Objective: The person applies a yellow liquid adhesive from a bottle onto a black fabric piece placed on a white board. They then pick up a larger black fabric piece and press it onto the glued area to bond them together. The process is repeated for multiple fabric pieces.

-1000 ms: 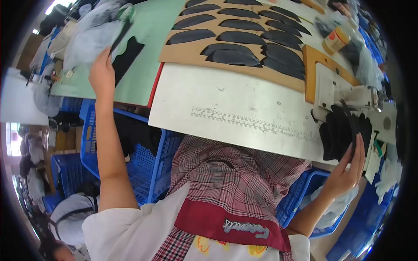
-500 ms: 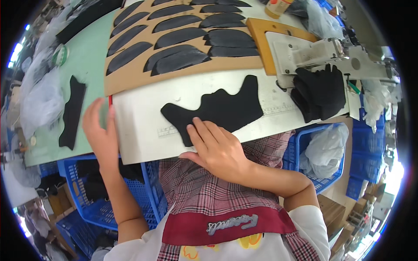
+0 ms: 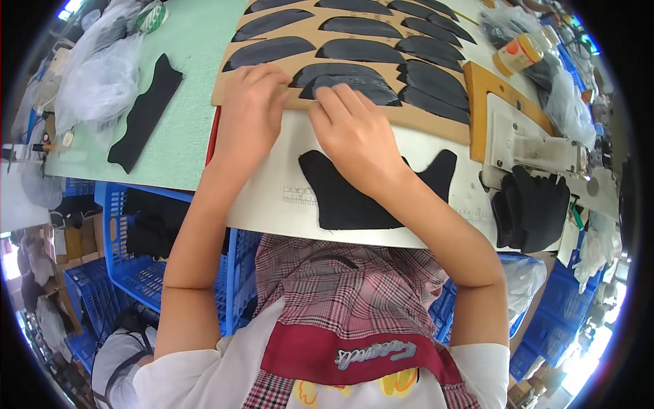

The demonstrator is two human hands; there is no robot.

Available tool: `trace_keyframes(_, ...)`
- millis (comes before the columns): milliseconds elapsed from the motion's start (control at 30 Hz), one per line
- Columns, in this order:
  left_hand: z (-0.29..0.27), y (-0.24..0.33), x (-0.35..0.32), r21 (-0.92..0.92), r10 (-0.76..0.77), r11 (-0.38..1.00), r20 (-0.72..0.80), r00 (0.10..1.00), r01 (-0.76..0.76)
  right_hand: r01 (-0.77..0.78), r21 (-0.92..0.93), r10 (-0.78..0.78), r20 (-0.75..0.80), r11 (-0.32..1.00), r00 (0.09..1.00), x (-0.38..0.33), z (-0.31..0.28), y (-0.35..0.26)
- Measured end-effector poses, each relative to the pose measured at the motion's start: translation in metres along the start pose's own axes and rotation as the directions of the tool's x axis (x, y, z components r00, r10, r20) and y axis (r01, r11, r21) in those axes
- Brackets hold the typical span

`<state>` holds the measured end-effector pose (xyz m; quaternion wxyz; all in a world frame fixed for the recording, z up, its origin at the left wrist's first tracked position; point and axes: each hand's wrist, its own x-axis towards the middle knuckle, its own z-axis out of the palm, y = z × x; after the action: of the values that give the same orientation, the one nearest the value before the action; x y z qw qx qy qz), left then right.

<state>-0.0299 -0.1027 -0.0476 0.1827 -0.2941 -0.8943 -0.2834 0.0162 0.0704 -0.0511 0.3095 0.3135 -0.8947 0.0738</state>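
My left hand (image 3: 253, 117) is at the near left edge of a brown cardboard sheet (image 3: 436, 127). Its fingers are bent in at the left tip of a pair of overlapping black curved pieces (image 3: 371, 85). Just to the right, my right hand (image 3: 357, 133) reaches the same pair with curled fingers. Whatever either hand's fingertips hold is hidden. Below my right hand and forearm lies a flat black fabric piece (image 3: 347, 204) with a wavy upper edge, partly covered by the arm. Rows of similar dark, shiny curved pieces (image 3: 269, 51) lie on the cardboard.
A sewing machine (image 3: 538, 146) stands at right beside folded black fabric pieces (image 3: 535, 208). Another black piece (image 3: 146, 112) lies on the green table top (image 3: 197, 61). A yellow jar (image 3: 518, 54) is at the back right. Blue baskets (image 3: 235, 273) sit below the table edge.
My right hand has left the flat fabric piece and moved up to the cardboard. My left hand has moved right to the cardboard's edge. The view has shifted.
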Motion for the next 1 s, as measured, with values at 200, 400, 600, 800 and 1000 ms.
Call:
trace_keyframes(200,0.014,-0.014,-0.006,-0.078,0.056,0.995,-0.023,0.998,-0.058,0.012,-0.179,0.019,0.167,0.984,0.986,0.026,0.014,0.0)
trace_keyframes(400,0.022,-0.01,-0.009,0.035,0.117,0.993,-0.036,0.993,-0.115,0.041,-0.236,0.008,0.201,0.971,0.98,0.034,0.02,0.001)
trace_keyframes(600,0.018,-0.004,-0.009,0.121,0.12,0.986,-0.021,0.993,-0.117,-0.373,0.249,0.393,-0.037,0.894,0.919,0.027,-0.003,0.042)
trace_keyframes(800,0.016,0.001,-0.004,0.127,0.083,0.989,-0.011,0.997,-0.081,-0.456,0.846,0.834,0.025,0.276,0.551,-0.016,-0.071,0.122)
trace_keyframes(1000,0.015,-0.001,0.001,-0.169,-0.068,0.984,-0.028,0.997,0.063,-0.199,0.975,0.874,0.009,0.1,0.487,-0.07,-0.133,0.13)
